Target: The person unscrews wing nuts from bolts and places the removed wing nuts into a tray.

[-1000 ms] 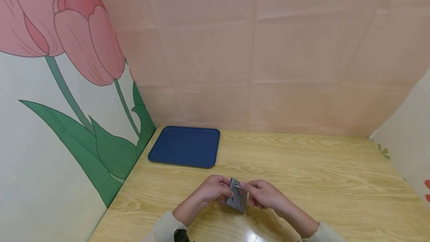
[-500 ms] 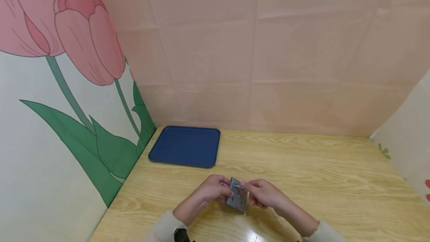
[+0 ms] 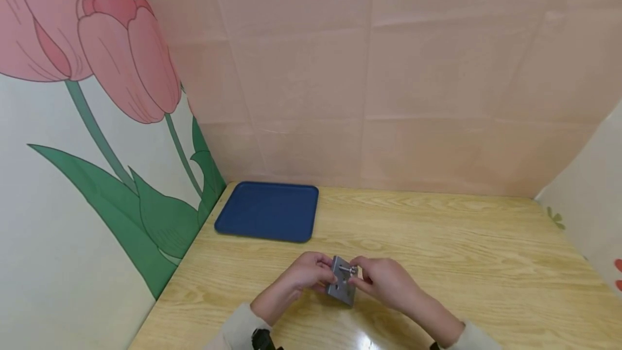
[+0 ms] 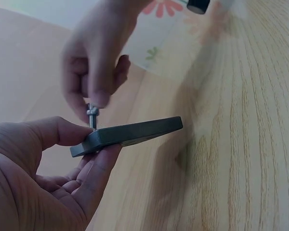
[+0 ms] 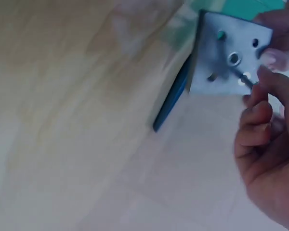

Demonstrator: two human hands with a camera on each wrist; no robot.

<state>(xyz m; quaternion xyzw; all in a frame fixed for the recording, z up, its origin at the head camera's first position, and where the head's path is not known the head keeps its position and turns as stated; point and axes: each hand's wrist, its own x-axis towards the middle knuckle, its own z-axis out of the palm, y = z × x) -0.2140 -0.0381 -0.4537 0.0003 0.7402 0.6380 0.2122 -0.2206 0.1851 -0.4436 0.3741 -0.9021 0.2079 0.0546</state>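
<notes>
A grey square metal plate with several round holes is held tilted over the table. My left hand grips it by one edge; in the left wrist view the thumb lies on top of the plate and the fingers support it below. A silver bolt stands out of a hole near that held edge. My right hand has thumb and forefinger at either side of the bolt's outer end. In the right wrist view the plate's face shows its holes, and the right fingertips meet the bolt, blurred.
A dark blue tray lies at the back left of the wooden table. Behind the table hangs a pinkish sheet. A tulip-painted wall borders the left side, and a pale wall borders the right.
My right thumb and forefinger have spread apart and shifted around the bolt, so its outer end now shows between them. The left hand and plate have stayed nearly still.
</notes>
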